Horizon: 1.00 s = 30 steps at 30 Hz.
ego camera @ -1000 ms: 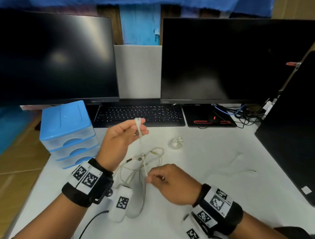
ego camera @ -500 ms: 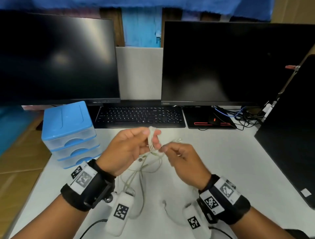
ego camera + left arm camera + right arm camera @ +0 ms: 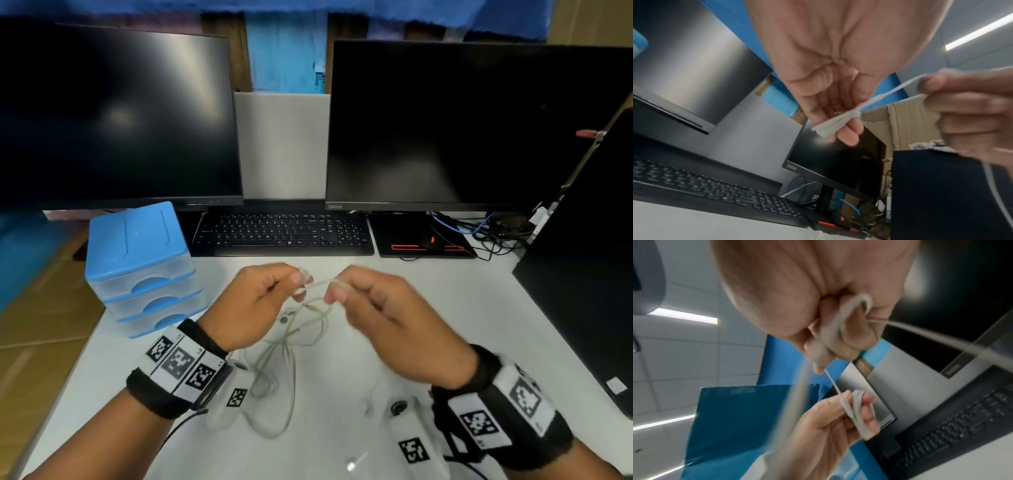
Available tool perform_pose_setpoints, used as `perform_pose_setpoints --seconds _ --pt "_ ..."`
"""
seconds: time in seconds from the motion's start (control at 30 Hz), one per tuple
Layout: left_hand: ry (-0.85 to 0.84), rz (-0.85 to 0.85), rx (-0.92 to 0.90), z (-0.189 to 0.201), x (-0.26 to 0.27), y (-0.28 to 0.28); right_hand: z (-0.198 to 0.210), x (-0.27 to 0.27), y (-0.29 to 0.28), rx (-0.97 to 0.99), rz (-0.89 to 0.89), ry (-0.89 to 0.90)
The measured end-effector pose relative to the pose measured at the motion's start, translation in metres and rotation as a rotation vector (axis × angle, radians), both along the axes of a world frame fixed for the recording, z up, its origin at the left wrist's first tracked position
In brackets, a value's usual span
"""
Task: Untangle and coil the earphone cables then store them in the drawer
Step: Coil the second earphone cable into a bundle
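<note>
White desk [image 3: 445, 308] fills the foreground, with two dark monitors [image 3: 462, 120] and a keyboard [image 3: 281, 233] behind the hands. Above it, the left hand [image 3: 253, 301] pinches a small folded bundle of earphone cable [image 3: 835, 122] between thumb and fingertips, likely so the finished loops cannot spring apart. From that pinch a single strand runs straight across to the right hand [image 3: 380, 308], whose fingers are curled round it, the cable looping through them in the right wrist view. Held taut like this, the strand looks ready to be wound round the bundle's waist to bind it. Below both grips the rest of the cable [image 3: 291, 342] hangs in loose curves onto the desk, so more coiling seems to remain. Left of the left hand stands the blue drawer unit [image 3: 137, 260], all drawers closed, within easy reach for storing.
</note>
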<state>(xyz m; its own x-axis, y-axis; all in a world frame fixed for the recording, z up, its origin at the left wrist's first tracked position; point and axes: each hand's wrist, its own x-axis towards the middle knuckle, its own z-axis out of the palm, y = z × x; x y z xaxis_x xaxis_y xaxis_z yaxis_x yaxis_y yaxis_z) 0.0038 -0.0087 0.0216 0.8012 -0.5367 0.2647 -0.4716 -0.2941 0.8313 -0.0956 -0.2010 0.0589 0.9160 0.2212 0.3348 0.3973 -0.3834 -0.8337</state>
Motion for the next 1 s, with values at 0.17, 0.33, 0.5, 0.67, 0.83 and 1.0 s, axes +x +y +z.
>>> perform_pose_setpoints --seconds 0.17,0.33,0.5,0.67,0.83,1.0 --pt "0.244 -0.242 -0.129 0.021 -0.018 -0.005 -0.010 0.028 -0.032 0.213 -0.220 0.103" --pt "0.319 -0.245 -0.385 0.039 -0.015 0.003 -0.020 0.034 -0.065 0.045 -0.022 0.349" --pt "0.326 -0.237 -0.385 0.043 -0.009 0.011 -0.010 0.032 -0.096 0.240 0.073 0.417" --pt "0.378 -0.257 -0.316 0.038 -0.020 -0.002 -0.004 0.036 -0.090 0.223 -0.064 0.423" --pt "0.413 -0.310 -0.395 0.046 -0.025 0.000 -0.012 0.035 -0.092 0.154 0.112 0.512" --pt "0.456 -0.224 -0.630 0.066 -0.015 0.022 -0.029 0.040 -0.118 0.465 0.147 0.433"
